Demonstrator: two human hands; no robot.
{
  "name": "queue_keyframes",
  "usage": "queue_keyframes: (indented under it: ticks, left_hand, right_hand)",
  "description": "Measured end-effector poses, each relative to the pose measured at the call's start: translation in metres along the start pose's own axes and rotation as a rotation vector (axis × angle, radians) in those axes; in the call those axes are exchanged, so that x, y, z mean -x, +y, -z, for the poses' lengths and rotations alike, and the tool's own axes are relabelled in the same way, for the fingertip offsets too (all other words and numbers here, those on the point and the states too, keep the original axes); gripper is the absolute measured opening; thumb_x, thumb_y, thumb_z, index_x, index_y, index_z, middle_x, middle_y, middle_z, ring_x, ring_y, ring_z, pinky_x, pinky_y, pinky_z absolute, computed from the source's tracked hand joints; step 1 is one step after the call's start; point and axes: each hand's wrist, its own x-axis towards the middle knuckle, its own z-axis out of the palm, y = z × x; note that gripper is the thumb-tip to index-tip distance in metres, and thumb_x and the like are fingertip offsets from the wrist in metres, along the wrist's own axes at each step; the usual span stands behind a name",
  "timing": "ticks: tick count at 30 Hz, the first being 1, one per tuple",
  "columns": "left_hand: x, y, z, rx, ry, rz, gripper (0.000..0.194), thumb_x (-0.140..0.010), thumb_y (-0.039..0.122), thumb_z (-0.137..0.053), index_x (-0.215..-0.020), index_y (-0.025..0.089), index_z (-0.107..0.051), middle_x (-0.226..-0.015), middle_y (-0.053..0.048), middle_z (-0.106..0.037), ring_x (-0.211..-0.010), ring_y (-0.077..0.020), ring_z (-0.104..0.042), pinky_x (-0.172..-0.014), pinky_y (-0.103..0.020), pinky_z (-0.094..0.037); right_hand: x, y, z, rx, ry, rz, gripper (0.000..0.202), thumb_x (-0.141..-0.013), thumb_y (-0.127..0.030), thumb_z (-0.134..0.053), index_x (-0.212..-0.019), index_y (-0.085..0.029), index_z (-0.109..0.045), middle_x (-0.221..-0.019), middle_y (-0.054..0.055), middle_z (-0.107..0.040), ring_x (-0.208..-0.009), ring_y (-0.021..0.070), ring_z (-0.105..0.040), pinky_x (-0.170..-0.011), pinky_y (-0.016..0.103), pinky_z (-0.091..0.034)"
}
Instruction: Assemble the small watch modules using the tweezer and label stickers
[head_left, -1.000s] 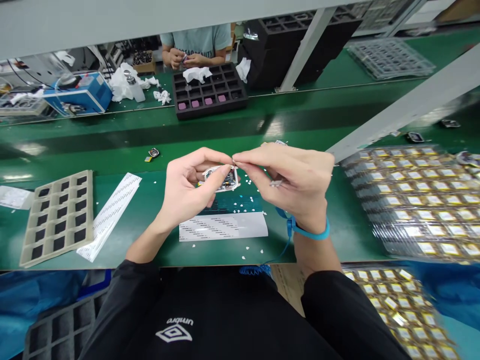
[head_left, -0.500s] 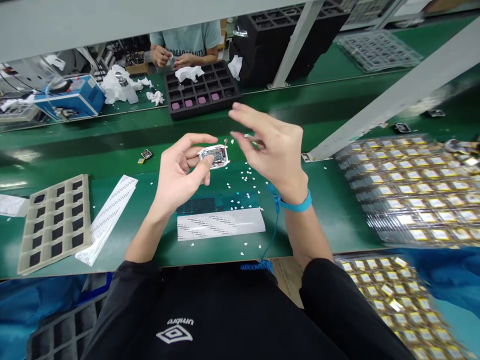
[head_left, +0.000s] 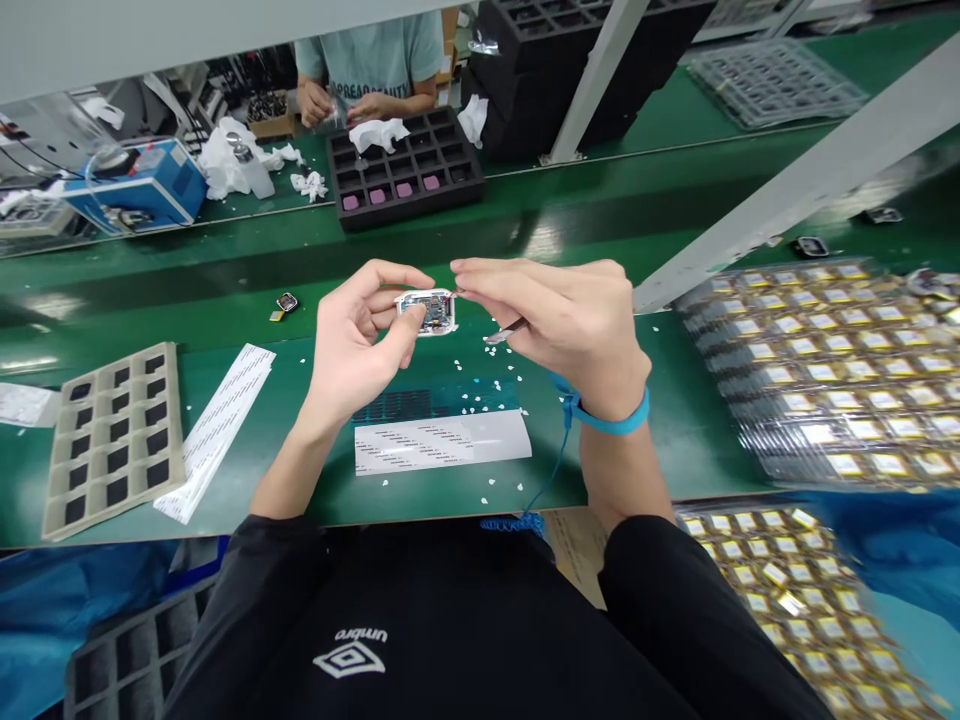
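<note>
A white-framed smartwatch case [head_left: 439, 318] with its circuit board showing is gripped between the thumb and fingers of my left hand [head_left: 356, 345]. My right hand [head_left: 559, 315] is closed, its fingertips meeting at the right top corner of the case, beside a small reddish part. Whether those fingertips pinch that part I cannot tell. Tucked under the curled fingers of the same hand is a slim tool with a dark body and silver tip, apparently tweezers [head_left: 506, 333], pointing down and left. A blue wrist strap [head_left: 615, 418] circles my right wrist.
Below my hands lie a printed white adhesive sheet [head_left: 442, 443] and scattered white bits. A beige tray [head_left: 176, 420] stands left, stacked clear trays [head_left: 825, 400] right. A slanted post [head_left: 795, 190] rises on the right. Across the bench, a person works behind a black tray [head_left: 409, 212].
My right hand has come down to the case, its fingertips now at the corner. The tool's silver tip has swung to point downward. My left hand still holds the case in nearly the same place.
</note>
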Motion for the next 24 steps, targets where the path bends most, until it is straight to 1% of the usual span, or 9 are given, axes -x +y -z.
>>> queue_keyframes:
  ticks: [4,8,11,13,16,18,20,22,24]
  left_hand:
    - [0.002,0.001,-0.003,0.012,0.012,0.009,0.022,-0.090,0.037,-0.082,-0.095,0.021,-0.068,-0.071,0.002,-0.068,-0.043,-0.0061,-0.054,-0.039,-0.020,-0.045]
    - [0.006,0.004,-0.009,-0.019,0.038,-0.017,0.023,-0.090,0.038,-0.080,-0.093,0.021,-0.066,-0.074,0.002,-0.069,-0.048,-0.0071,-0.057,-0.042,-0.021,-0.046]
    - [0.009,0.005,-0.014,-0.067,0.118,-0.083,0.022,-0.090,0.036,-0.081,-0.090,0.020,-0.065,-0.072,0.002,-0.068,-0.050,-0.0068,-0.058,-0.043,-0.021,-0.044]
    - [0.010,0.005,-0.017,-0.123,0.180,-0.119,0.023,-0.091,0.036,-0.080,-0.086,0.020,-0.064,-0.070,0.003,-0.067,-0.048,-0.0058,-0.055,-0.044,-0.020,-0.041]
    - [0.010,0.001,-0.020,-0.167,0.235,-0.154,0.027,-0.092,0.040,-0.079,-0.082,0.020,-0.063,-0.067,0.004,-0.064,-0.047,-0.0049,-0.049,-0.044,-0.020,-0.039]
    - [0.010,-0.001,-0.021,-0.158,0.239,-0.161,0.030,-0.092,0.043,-0.078,-0.081,0.021,-0.062,-0.067,0.004,-0.063,-0.048,-0.0056,-0.050,-0.044,-0.021,-0.038]
    - [0.012,-0.002,-0.022,-0.146,0.227,-0.166,0.030,-0.093,0.043,-0.078,-0.081,0.021,-0.061,-0.066,0.004,-0.062,-0.051,-0.0066,-0.052,-0.046,-0.022,-0.038]
    - [0.014,-0.002,-0.023,-0.147,0.208,-0.190,0.026,-0.095,0.038,-0.076,-0.082,0.021,-0.062,-0.067,0.004,-0.062,-0.052,-0.0072,-0.054,-0.048,-0.023,-0.040]
    - [0.016,0.000,-0.021,-0.177,0.184,-0.229,0.019,-0.096,0.032,-0.074,-0.084,0.021,-0.063,-0.070,0.003,-0.063,-0.054,-0.0076,-0.055,-0.050,-0.023,-0.042]
  right_hand:
    - [0.002,-0.008,-0.002,-0.007,-0.030,-0.043,0.025,-0.106,-0.020,-0.055,-0.108,-0.028,-0.078,-0.114,-0.004,-0.084,-0.080,0.0140,-0.079,-0.052,0.026,-0.047]
    - [0.001,-0.015,-0.006,0.020,-0.033,-0.079,0.031,-0.106,-0.021,-0.050,-0.109,-0.029,-0.079,-0.118,-0.004,-0.082,-0.075,0.0140,-0.078,-0.047,0.027,-0.044]
    - [0.002,-0.019,-0.006,0.054,-0.008,-0.064,0.030,-0.105,-0.021,-0.051,-0.113,-0.028,-0.080,-0.122,-0.001,-0.082,-0.070,0.0143,-0.076,-0.047,0.029,-0.046]
    - [0.003,-0.020,-0.006,0.050,-0.015,-0.070,0.028,-0.103,-0.022,-0.055,-0.115,-0.026,-0.080,-0.123,0.002,-0.081,-0.069,0.0155,-0.076,-0.049,0.030,-0.049]
    - [0.002,-0.022,-0.004,-0.034,-0.021,-0.099,0.027,-0.102,-0.022,-0.056,-0.113,-0.027,-0.080,-0.120,0.003,-0.082,-0.072,0.0171,-0.077,-0.053,0.030,-0.054]
    - [-0.001,-0.023,-0.001,-0.137,0.000,-0.092,0.025,-0.103,-0.024,-0.055,-0.107,-0.027,-0.079,-0.108,0.000,-0.084,-0.071,0.0160,-0.077,-0.057,0.030,-0.055]
    - [-0.005,-0.023,0.003,-0.243,0.001,-0.141,0.022,-0.105,-0.030,-0.057,-0.100,-0.027,-0.079,-0.086,-0.002,-0.082,-0.062,0.0127,-0.071,-0.056,0.029,-0.052]
    - [-0.010,-0.024,0.006,-0.347,-0.032,-0.267,0.024,-0.105,-0.039,-0.061,-0.093,-0.026,-0.077,-0.064,-0.005,-0.072,-0.049,0.0100,-0.058,-0.050,0.028,-0.046]
    - [-0.012,-0.023,0.007,-0.453,-0.097,-0.378,0.032,-0.102,-0.052,-0.065,-0.088,-0.025,-0.073,-0.054,-0.007,-0.060,-0.044,0.0098,-0.049,-0.046,0.029,-0.040]
